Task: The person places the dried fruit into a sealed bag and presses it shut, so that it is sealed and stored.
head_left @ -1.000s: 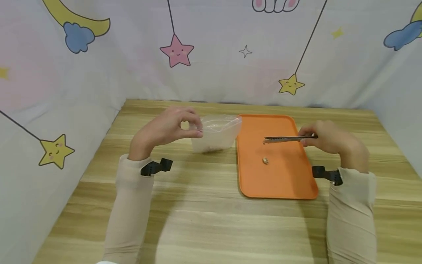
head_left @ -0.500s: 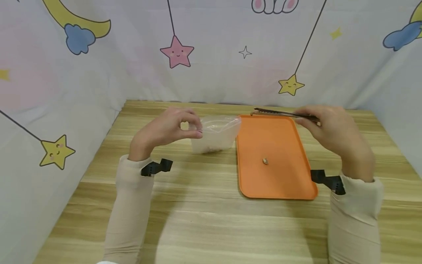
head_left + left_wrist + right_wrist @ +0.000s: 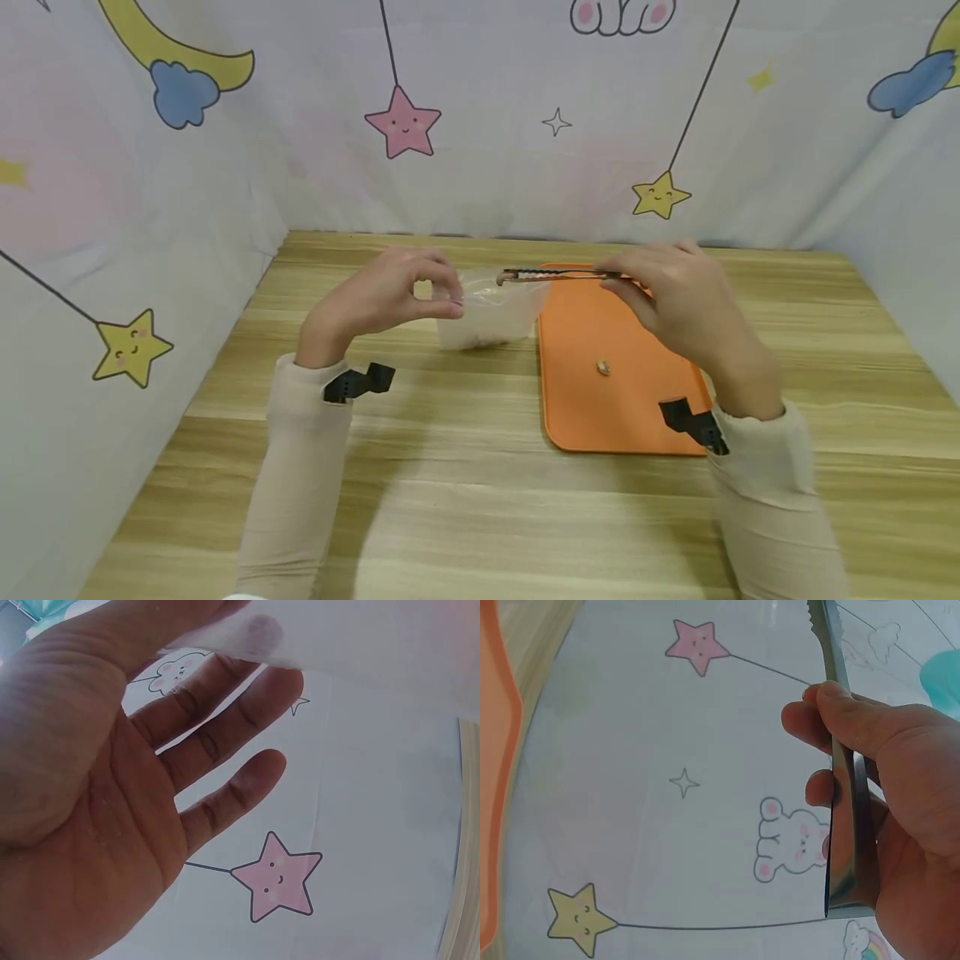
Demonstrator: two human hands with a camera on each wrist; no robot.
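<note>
Starry curtain [image 3: 487, 187] beyond, our left grip [image 3: 382, 292] pinches a likely light, floppy bag [image 3: 491, 321] by its rim; our right grip [image 3: 671, 292] clamps stiff-looking tongs [image 3: 851, 847].

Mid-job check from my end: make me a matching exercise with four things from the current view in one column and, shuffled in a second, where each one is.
Things:
1. Metal tongs
2. Clear plastic bag
3. Orange tray
4. Small beige piece

Places:
A. Lying inside the tray's rim
B. Lying flat on the wood-grain tabletop
C. Held in the fingers of the right hand
D. Pinched at its upper edge by the left hand

Right pairs: 1-C, 2-D, 3-B, 4-A.
</note>
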